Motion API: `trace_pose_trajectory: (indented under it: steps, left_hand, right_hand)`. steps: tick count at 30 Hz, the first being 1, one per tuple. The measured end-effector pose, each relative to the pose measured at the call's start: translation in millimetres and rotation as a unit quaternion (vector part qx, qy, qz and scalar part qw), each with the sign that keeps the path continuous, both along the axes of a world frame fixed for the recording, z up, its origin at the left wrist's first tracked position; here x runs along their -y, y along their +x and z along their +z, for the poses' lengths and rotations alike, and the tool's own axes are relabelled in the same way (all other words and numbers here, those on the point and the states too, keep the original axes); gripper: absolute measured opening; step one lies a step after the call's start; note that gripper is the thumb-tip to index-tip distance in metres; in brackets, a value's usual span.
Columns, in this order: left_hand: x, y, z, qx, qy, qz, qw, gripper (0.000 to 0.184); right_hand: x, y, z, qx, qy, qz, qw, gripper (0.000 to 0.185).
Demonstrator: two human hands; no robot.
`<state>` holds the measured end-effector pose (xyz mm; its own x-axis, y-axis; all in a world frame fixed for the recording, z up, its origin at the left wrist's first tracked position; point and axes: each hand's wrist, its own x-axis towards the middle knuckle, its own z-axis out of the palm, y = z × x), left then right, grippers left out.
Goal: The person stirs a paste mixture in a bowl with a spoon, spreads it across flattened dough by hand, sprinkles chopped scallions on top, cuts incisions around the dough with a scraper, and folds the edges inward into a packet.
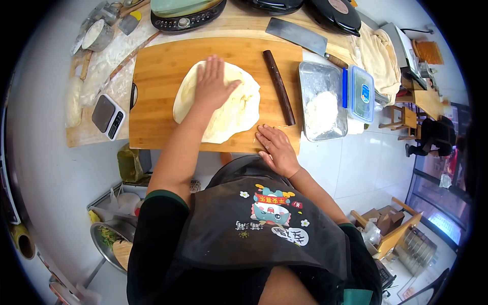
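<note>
A flat round sheet of pale dough [229, 119] lies on a wooden board [157, 76], with yellowish patches on its surface. My left hand [211, 86] rests palm down on the dough's upper part, fingers stretched out and thumb apart. At the board's near right edge, my right hand [277, 147] lies flat with its fingers extended, just beside the dough and holding nothing. A dark rolling pin [279, 87] sits on the board's right side, above my right hand and touched by neither hand.
Right of the board stand a clear container [321, 76] with flour and its blue-edged lid [362, 94]. A cleaver [297, 35] lies at the back. A kitchen scale [104, 116] is on the left; an electric griddle [188, 12] stands behind. A person [439, 134] is far right.
</note>
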<state>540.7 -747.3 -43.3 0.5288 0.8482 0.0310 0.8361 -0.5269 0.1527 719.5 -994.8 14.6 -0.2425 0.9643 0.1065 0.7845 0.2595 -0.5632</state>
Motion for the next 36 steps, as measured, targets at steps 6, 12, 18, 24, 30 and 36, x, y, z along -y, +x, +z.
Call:
trace_pose_trajectory:
  steps: [6,12,18,24,30,36]
  left_hand:
    - [34.3,27.4,14.1,0.009,-0.015,-0.079,0.997,0.089]
    - [60.4,37.5,15.5,0.022,0.003,-0.153,0.988,0.086]
    - [113.4,-13.0,37.3,0.058,-0.016,-0.228,0.972,0.083]
    - [146.3,-64.1,50.1,0.045,-0.106,-0.254,0.96,0.087]
    - [65.6,-83.1,32.7,0.001,0.006,-0.094,0.996,0.084]
    - [-5.6,-80.1,2.5,-0.027,0.024,-0.033,0.999,0.084]
  right_hand:
    - [-0.4,-1.0,0.4,0.003,0.006,0.002,1.0,0.053]
    - [1.0,-0.5,-2.2,0.015,0.004,0.006,1.0,0.054]
    - [2.7,-0.4,-2.8,0.011,0.012,0.003,1.0,0.054]
    - [3.5,-2.0,-1.6,0.02,0.012,0.0,1.0,0.054]
    - [4.9,-5.1,-3.6,0.032,0.013,-0.007,0.999,0.054]
    - [3.6,-5.3,-3.7,0.039,0.017,0.003,0.999,0.054]
